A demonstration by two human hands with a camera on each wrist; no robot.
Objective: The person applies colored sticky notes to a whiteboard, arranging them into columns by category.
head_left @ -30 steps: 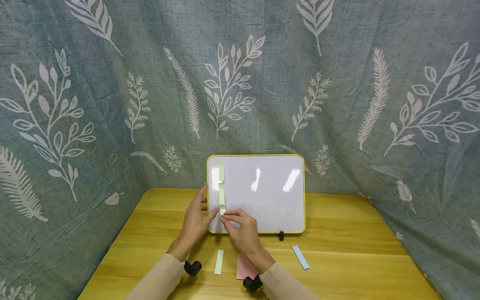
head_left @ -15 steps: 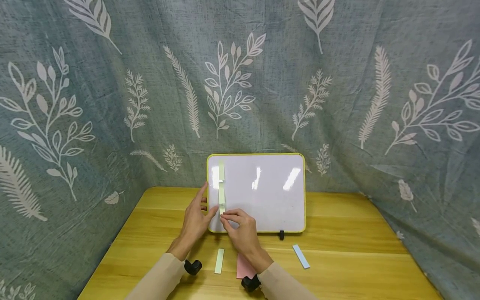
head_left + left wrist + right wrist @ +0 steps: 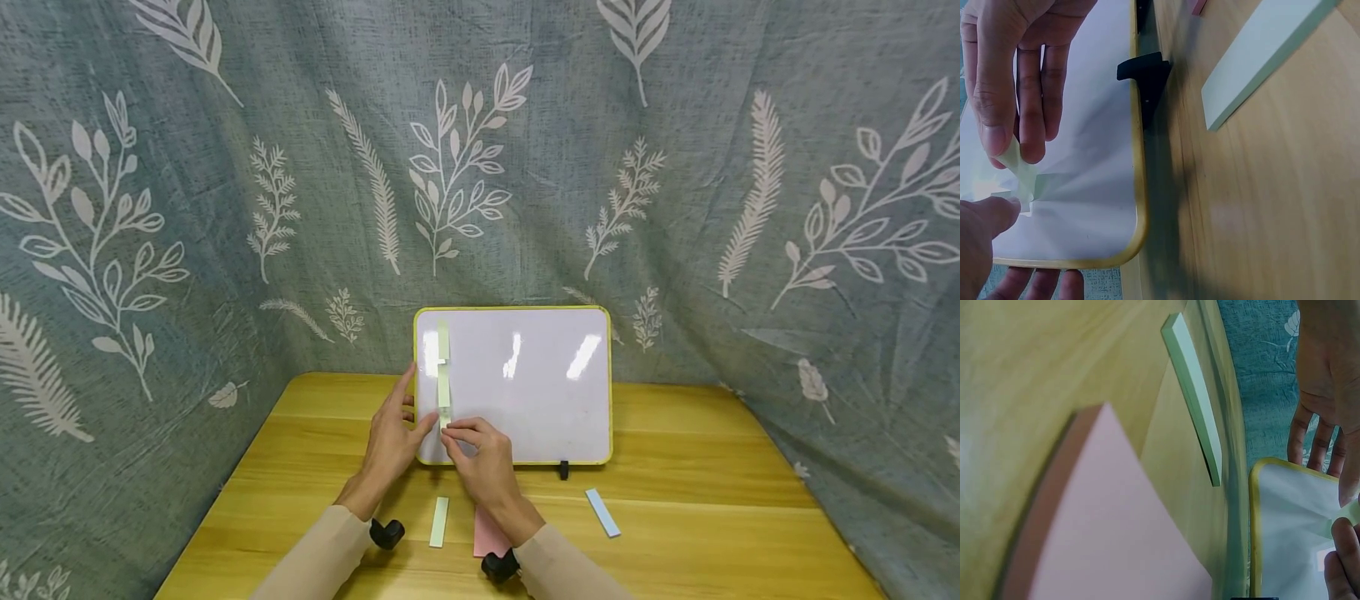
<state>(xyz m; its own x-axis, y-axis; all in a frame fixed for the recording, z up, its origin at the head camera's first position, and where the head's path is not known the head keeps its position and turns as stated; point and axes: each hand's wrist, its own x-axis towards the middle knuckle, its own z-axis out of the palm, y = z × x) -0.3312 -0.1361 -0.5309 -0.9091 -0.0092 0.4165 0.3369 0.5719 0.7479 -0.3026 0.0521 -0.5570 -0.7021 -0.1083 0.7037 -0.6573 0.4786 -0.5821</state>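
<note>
One green strip is pinched between right fingers (left fingers grip the whiteboard).

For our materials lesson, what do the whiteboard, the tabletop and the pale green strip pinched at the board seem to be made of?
Whiteboard: smooth, glossy coated panel, judging by bright reflections; core unclear.
Tabletop: smooth-looking wood or wood-look laminate, from the visible grain.
Pale green strip: probably thin, matte paper, perhaps film, since it bends.
</note>
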